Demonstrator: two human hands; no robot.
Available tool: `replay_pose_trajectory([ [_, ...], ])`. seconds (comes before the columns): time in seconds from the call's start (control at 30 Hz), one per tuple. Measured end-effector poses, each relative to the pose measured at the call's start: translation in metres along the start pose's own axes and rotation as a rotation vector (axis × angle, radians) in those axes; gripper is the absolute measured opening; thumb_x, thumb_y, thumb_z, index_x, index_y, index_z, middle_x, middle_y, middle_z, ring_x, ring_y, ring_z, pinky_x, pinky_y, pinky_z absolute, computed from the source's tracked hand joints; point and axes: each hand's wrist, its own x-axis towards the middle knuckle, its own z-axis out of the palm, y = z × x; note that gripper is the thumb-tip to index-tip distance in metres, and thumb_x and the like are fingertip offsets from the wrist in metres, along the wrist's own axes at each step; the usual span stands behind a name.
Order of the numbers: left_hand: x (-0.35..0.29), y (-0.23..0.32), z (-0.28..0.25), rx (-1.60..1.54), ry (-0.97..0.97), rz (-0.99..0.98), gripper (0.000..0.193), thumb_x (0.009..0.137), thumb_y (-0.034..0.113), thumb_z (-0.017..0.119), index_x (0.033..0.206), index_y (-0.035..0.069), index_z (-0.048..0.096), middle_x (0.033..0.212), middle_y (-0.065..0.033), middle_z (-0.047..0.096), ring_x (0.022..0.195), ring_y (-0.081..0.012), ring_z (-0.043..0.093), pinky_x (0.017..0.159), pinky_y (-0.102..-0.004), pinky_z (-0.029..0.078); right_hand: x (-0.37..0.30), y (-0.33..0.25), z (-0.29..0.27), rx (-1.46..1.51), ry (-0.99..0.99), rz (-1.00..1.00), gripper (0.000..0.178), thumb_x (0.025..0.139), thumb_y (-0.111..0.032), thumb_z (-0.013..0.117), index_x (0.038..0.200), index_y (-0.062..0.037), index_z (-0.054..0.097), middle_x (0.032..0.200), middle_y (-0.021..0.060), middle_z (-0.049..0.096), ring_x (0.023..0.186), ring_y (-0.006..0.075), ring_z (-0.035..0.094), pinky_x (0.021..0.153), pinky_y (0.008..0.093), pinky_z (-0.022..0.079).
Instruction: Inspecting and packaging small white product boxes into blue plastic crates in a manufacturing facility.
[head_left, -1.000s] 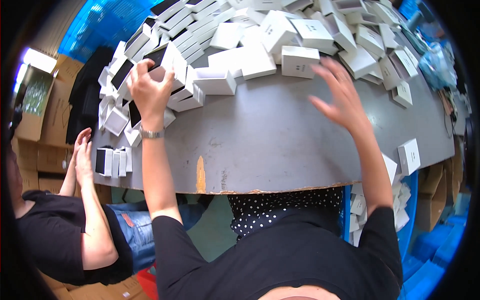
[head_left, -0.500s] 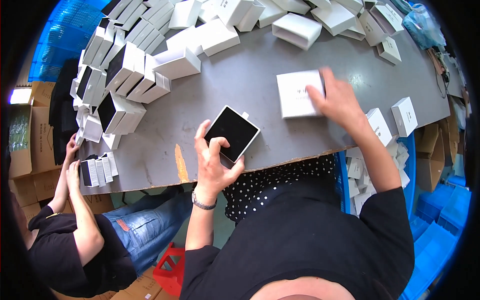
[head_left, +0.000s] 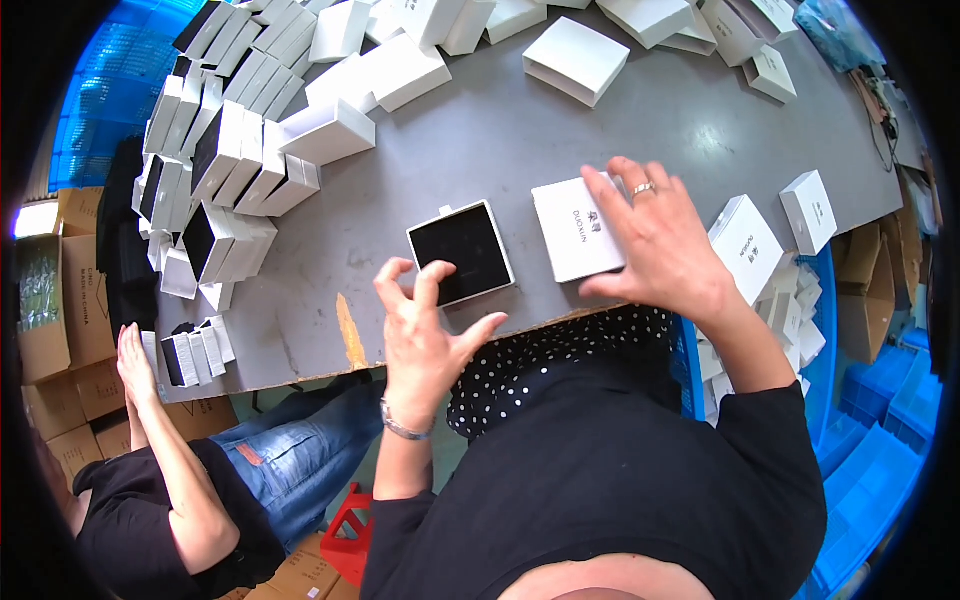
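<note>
A shallow white box tray with a black insert [head_left: 465,250] lies flat on the table, its small white tab at the far edge. My left hand [head_left: 420,335] is at its near left corner with thumb and fingers apart; a curled fingertip overlaps the insert, and I cannot tell whether it touches. To the right is a white box sleeve [head_left: 572,235] with dark print on top. My right hand [head_left: 665,240], a ring on one finger, spans its right end, thumb at the near edge and fingers at the far edge.
White sleeves [head_left: 578,60] crowd the far edge of the grey table [head_left: 430,150]. Boxes with black inserts [head_left: 215,240] stand stacked at left. Two white boxes [head_left: 745,245] are at right, above a blue crate [head_left: 820,340] of small boxes. A co-worker [head_left: 180,490] is at left.
The tray has turned nearly square to the table edge, and my left hand's fingers have spread. My right hand has drawn the sleeve nearer. The co-worker's hands have come together.
</note>
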Motion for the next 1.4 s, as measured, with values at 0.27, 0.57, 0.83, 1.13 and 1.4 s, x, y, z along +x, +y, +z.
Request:
replay_pose_trajectory([
  [0.27, 0.045, -0.019, -0.001, 0.037, -0.100, 0.303, 0.072, 0.064, 0.026, 0.086, 0.126, 0.008, 0.055, 0.139, -0.0231, 0.045, 0.126, -0.0423, 0.043, 0.107, -0.0487, 0.042, 0.017, 0.003, 0.040, 0.264, 0.247, -0.179, 0.095, 0.056, -0.031, 0.085, 0.138, -0.0027, 0.047, 0.131, 0.0214, 0.051, 0.125, 0.0409, 0.047, 0.110, 0.0477, 0.040],
  [0.57, 0.027, 0.011, 0.001, -0.120, -0.342, -0.020, 0.096, 0.058, 0.037, 0.094, 0.134, 0.002, 0.047, 0.149, -0.0238, 0.035, 0.124, -0.0438, 0.047, 0.098, -0.0512, 0.048, 0.022, 0.028, 0.043, 0.325, 0.252, -0.283, 0.097, 0.056, -0.029, 0.086, 0.142, -0.0080, 0.048, 0.133, 0.0180, 0.051, 0.125, 0.0406, 0.044, 0.109, 0.0487, 0.041],
  [0.83, 0.032, -0.008, 0.033, -0.055, 0.003, 0.275, 0.100, 0.055, 0.031, 0.095, 0.136, 0.005, 0.042, 0.137, -0.0193, 0.040, 0.127, -0.0384, 0.043, 0.108, -0.0473, 0.040, 0.016, 0.010, 0.046, 0.386, 0.213, -0.300, 0.099, 0.051, -0.029, 0.085, 0.141, -0.0087, 0.049, 0.132, 0.0179, 0.051, 0.124, 0.0412, 0.045, 0.109, 0.0502, 0.040],
  [1.13, 0.029, -0.002, 0.028, -0.312, -0.128, 0.322, 0.140, 0.061, 0.059, 0.089, 0.160, 0.003, 0.008, 0.165, -0.0210, 0.015, 0.154, -0.0346, 0.011, 0.124, -0.0485, 0.011, 0.031, 0.004, 0.073, 0.439, 0.412, -0.309, 0.086, 0.055, -0.034, 0.083, 0.132, -0.0058, 0.056, 0.126, 0.0202, 0.058, 0.125, 0.0393, 0.048, 0.102, 0.0502, 0.041],
  [1.4, 0.032, -0.004, 0.049, -0.472, -0.045, 0.292, 0.106, 0.092, 0.063, 0.059, 0.162, 0.009, 0.001, 0.166, -0.0192, 0.014, 0.153, -0.0353, 0.015, 0.123, -0.0519, 0.016, 0.019, 0.014, 0.070, 0.297, 0.303, -0.325, 0.084, 0.052, -0.037, 0.084, 0.127, -0.0071, 0.060, 0.127, 0.0174, 0.056, 0.125, 0.0351, 0.047, 0.095, 0.0490, 0.042],
])
